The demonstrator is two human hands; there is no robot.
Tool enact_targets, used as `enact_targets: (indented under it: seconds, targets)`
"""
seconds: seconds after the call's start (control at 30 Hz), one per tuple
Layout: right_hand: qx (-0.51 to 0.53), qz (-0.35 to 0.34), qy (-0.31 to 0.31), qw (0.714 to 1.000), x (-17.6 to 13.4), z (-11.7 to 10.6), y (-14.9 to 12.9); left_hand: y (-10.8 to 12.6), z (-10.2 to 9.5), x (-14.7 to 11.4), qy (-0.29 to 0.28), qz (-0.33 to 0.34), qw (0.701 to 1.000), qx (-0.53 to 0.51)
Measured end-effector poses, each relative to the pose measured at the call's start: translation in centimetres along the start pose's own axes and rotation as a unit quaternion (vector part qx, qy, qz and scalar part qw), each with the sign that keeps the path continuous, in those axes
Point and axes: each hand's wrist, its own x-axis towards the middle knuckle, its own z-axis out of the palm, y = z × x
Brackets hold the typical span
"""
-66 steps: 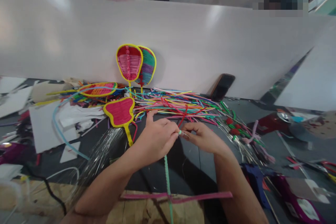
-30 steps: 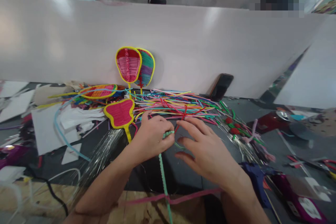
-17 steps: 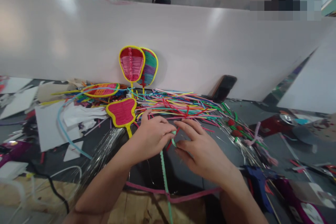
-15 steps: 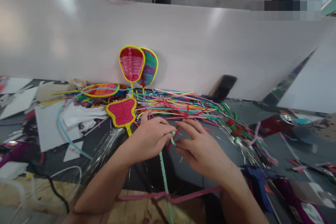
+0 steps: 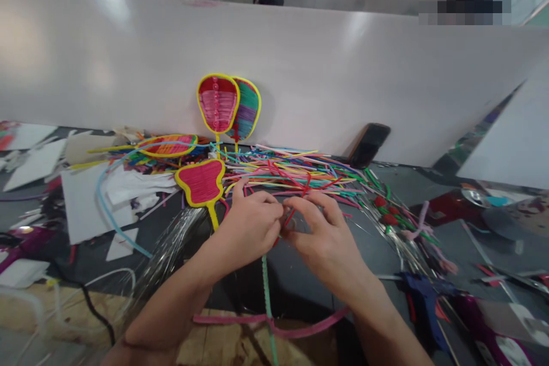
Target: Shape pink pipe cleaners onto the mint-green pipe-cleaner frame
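Note:
A mint-green pipe cleaner [image 5: 266, 286] hangs down from between my hands, its upper end hidden by my fingers. My left hand [image 5: 251, 226] is closed in a pinch on that upper end. Touching it from the right, my right hand [image 5: 326, 243] has thumb and fingers pinched at the same spot. Lower down, a pink pipe cleaner [image 5: 309, 331] crosses the green one and sticks out to both sides. Left of my hands lies a yellow-rimmed red fan shape [image 5: 201, 182] with a yellow handle. Beyond my fingers spreads a pile of coloured pipe cleaners [image 5: 278, 174].
Two yellow-rimmed fans [image 5: 218, 103] lean on the white partition [image 5: 309, 68], with a phone [image 5: 369, 144] to their right. A red can [image 5: 454, 206], a blue glue gun [image 5: 422, 303] and scissors lie right. White paper [image 5: 92, 211] and silvery stems lie left.
The small green loop seen between my hands is now covered by my fingers. My right hand has closed in against my left. The view has shifted slightly.

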Motion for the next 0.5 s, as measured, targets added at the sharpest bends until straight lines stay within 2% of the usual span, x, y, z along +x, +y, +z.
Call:
enact_targets:
  seconds: [0.07,0.2,0.33,0.43,0.5]
  targets:
    - [0.003,-0.004,0.013,1.0,0.0,-0.2,-0.1,-0.1,0.0,-0.1,-0.011,-0.002,1.0,-0.012]
    - [0.032,-0.006,0.031,0.999,0.0,-1.3,-0.2,-0.3,0.1,-0.1,0.004,-0.012,0.999,-0.034]
    - [0.07,-0.007,0.014,0.997,0.1,-2.4,0.3,-0.2,0.2,0.1,-0.005,-0.019,0.999,-0.025]
    - [0.101,-0.005,0.028,0.994,0.4,-2.3,1.1,0.0,0.3,0.2,-0.008,-0.013,1.0,-0.024]
    - [0.13,0.02,0.049,0.99,0.5,-1.7,1.8,0.1,0.4,0.2,0.002,-0.002,1.0,-0.026]
